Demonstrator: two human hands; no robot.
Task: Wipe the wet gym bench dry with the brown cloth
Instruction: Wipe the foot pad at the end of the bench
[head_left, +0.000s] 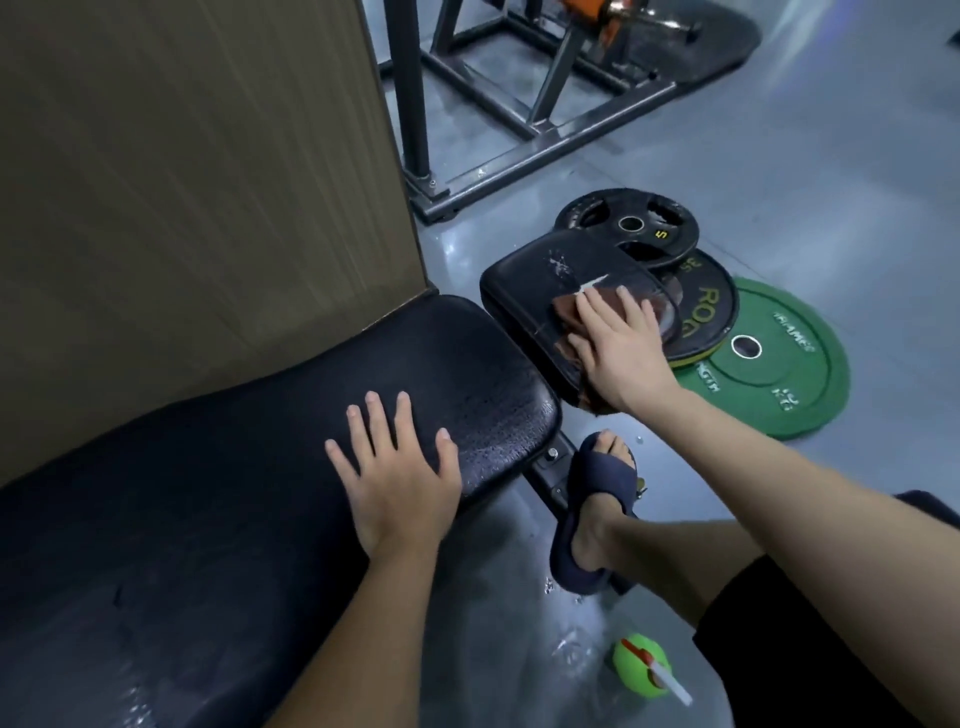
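Head view: the right hand (618, 348) lies flat, fingers spread, pressing the brown cloth (565, 312) onto the seat pad (530, 275) of the gym bench (208, 519). The left hand (400, 478) rests flat and relaxed on the long pad (457, 358) beside it, holding nothing. The cloth looks soft, light and limp, so it is best driven under a flat palm. The beaded vinyl by the left hand is probably slick.

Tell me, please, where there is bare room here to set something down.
The long bench pad is bare between the left hand and the near edge, though wet. Open floor lies right of the metal frame, beyond the weight plates. Crowded: the small pad under the right hand and brown cloth, and floor by the foot.
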